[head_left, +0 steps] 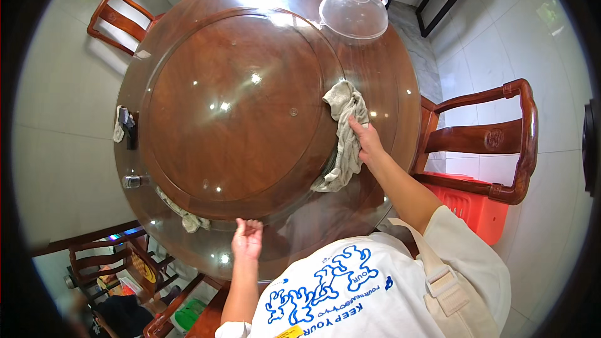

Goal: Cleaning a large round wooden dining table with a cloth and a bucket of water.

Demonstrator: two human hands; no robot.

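My right hand point(368, 140) grips a crumpled grey-white cloth point(348, 136), which lies over the right edge of a round wooden turntable point(235, 112). The turntable sits in the middle of a large round, glossy wooden dining table point(394, 84). At the near edge of the turntable is my left hand point(247, 240), its fingers curled in against the rim; whether they grip it I cannot tell. Left of that hand, a second pale cloth point(190, 220) rests along the turntable's near-left edge.
A clear plastic dome cover point(354, 13) stands at the far right of the table. On the left are a small glass jar point(132, 181) and a dark box point(131, 131). Wooden chairs point(483, 138) surround the table; a red plastic stool point(469, 206) is at right. Another person point(122, 314) is at lower left.
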